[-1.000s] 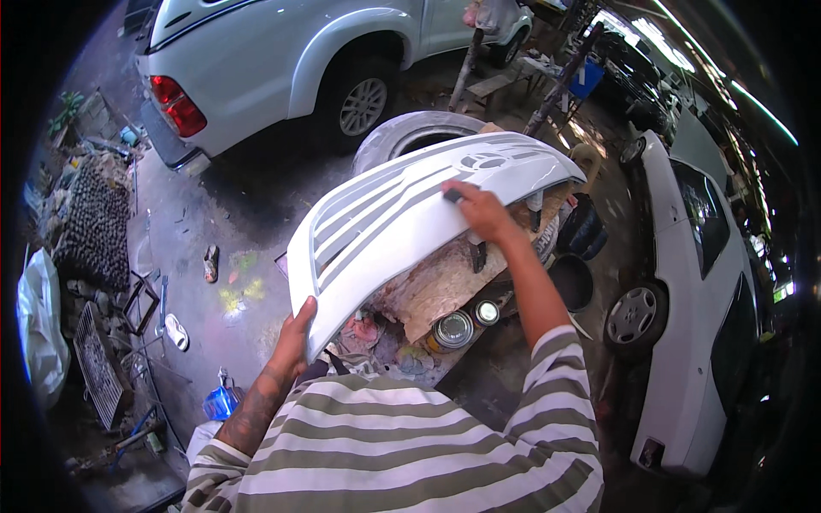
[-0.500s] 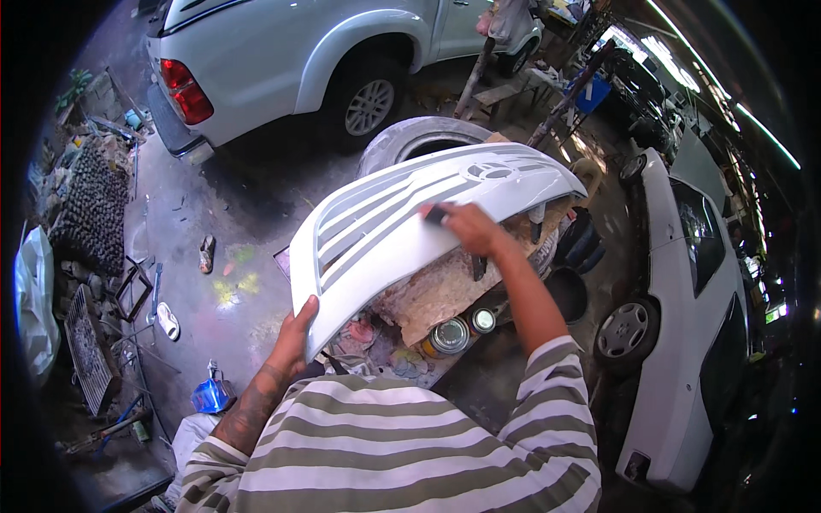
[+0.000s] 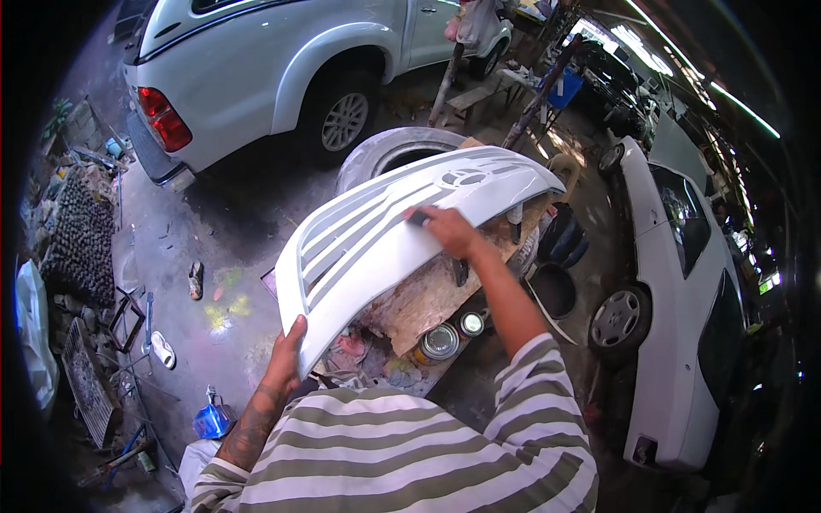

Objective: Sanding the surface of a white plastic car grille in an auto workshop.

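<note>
The left hand (image 3: 288,352) gripped a white grille (image 3: 376,261), likely steadying it, while the right hand (image 3: 453,232) pinched a dark block (image 3: 418,218).

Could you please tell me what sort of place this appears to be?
It looks like a car repair or body shop: a white pickup and a white sedan stand nearby, and the person's left hand holds a detached white car grille.

R hand (image 3: 446,231), ctr of frame: blurred; dark block (image 3: 417,218) partly hidden by it. L hand (image 3: 287,354), lower L: some fingers hidden under white panel (image 3: 376,263). Pickup (image 3: 222,73), upper L: cut off, top edge. Striped shirt (image 3: 393,453), btm: cut off.
</note>
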`<state>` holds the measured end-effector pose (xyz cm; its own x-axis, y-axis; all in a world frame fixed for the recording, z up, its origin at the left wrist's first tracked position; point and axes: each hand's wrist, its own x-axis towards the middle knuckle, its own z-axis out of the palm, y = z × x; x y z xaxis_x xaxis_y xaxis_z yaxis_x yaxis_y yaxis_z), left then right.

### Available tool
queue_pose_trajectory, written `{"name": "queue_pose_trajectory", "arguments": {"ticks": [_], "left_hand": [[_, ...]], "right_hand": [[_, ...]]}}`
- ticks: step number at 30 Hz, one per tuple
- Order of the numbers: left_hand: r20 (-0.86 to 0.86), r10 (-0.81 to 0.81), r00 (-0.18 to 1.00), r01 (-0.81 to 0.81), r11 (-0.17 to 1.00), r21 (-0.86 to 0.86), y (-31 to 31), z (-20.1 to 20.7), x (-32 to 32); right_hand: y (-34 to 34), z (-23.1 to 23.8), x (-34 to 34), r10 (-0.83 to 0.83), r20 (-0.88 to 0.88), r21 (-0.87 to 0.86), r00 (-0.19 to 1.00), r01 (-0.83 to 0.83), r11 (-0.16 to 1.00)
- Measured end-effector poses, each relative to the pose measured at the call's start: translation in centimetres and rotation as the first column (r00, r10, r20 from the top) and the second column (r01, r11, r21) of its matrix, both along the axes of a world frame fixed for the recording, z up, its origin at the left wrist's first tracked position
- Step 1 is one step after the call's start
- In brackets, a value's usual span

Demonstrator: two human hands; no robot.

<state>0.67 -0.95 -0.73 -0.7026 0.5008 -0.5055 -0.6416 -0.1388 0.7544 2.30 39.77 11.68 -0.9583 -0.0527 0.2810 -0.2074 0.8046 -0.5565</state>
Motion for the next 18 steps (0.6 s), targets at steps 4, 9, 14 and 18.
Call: {"name": "queue_pose_trajectory", "arguments": {"ticks": [4, 9, 14, 18], "left_hand": [[-0.008, -0.035, 0.999, 0.035, 0.999, 0.01, 0.0, 0.7, 0.0], [-0.021, 0.015, 1.0, -0.016, 0.999, -0.032, 0.1, 0.8, 0.2], [-0.068, -0.026, 0.997, 0.021, 0.998, -0.064, 0.3, 0.6, 0.4], [-0.046, -0.019, 0.999, 0.017, 0.999, -0.039, 0.6, 1.3, 0.2]], "right_hand": [[4.2, 0.7, -0.2, -0.227, 0.17, -0.124, 0.959, 0.249, 0.96], [-4.5, -6.6, 1.3, -0.059, -0.297, 0.279, 0.953, 0.146, 0.949], [0.1, -4.7, 1.7, -0.421, -0.196, 0.226, 0.886, 0.459, 0.86], [-4.8, -7.3, 2.6, -0.167, -0.246, 0.268, 0.955, 0.233, 0.935]]}}
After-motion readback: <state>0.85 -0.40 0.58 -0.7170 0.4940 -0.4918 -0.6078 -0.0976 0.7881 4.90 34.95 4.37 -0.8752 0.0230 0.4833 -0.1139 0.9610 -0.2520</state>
